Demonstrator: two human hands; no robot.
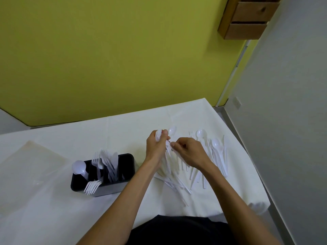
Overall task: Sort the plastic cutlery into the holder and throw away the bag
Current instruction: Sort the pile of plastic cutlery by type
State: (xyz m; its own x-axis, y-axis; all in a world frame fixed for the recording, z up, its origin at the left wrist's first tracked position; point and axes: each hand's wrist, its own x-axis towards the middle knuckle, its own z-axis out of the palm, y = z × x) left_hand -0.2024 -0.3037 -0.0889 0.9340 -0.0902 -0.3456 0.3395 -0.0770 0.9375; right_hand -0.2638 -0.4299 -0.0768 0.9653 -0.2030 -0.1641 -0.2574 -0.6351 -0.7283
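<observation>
- Dark top at the bottom edge, both forearms out over the white table.
- Left hand grips a cutlery bundle; right hand pinches one piece of it.
- Loose cutlery lies scattered just right.
- Black holder, part-filled, stands left; clear bag lies flat beyond it.

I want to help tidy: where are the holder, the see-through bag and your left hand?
holder (113,188): head view, grey front wall.
see-through bag (31,161): head view, flat middle.
left hand (156,148): head view, back of hand.

White-clothed table, black cutlery holder, clear plastic bag, loose white cutlery scattered right.
</observation>
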